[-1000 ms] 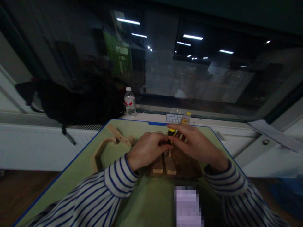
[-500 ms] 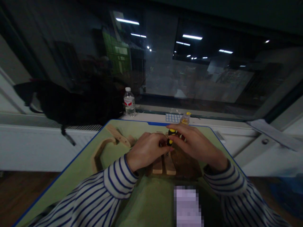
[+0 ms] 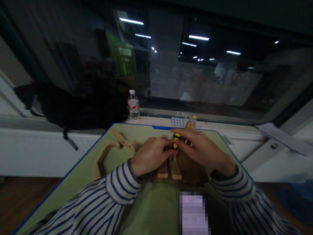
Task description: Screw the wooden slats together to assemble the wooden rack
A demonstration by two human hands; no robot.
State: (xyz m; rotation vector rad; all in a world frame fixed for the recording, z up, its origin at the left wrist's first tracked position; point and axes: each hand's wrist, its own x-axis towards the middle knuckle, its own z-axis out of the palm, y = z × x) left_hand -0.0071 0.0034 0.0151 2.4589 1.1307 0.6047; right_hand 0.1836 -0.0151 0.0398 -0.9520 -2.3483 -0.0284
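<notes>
A screwdriver with a stubby yellow-and-black handle (image 3: 177, 138) stands nearly upright above the wooden pieces. My right hand (image 3: 200, 147) grips the upper handle between thumb and fingers. From the other side, my left hand (image 3: 153, 155) is closed, its thumb and forefinger against the lower handle; the tip is hidden. Below lie two light wooden pieces, a left one (image 3: 162, 172) and a right one (image 3: 175, 171), side by side on a dark brown board (image 3: 192, 169). A small dark spot, a hole or screw, shows on the right piece.
A curved wooden piece (image 3: 99, 161) and a straight wooden piece (image 3: 123, 141) lie left on the green table (image 3: 146, 209). A pixelated phone-like object (image 3: 194, 212) is near the front. Behind stand a water bottle (image 3: 133, 106) and a small clear bag (image 3: 191, 122). A black bag (image 3: 73, 107) rests left.
The screwdriver handle has turned slightly within my right hand's fingers, and those fingers have shifted a little left. My left hand stays nearly in place.
</notes>
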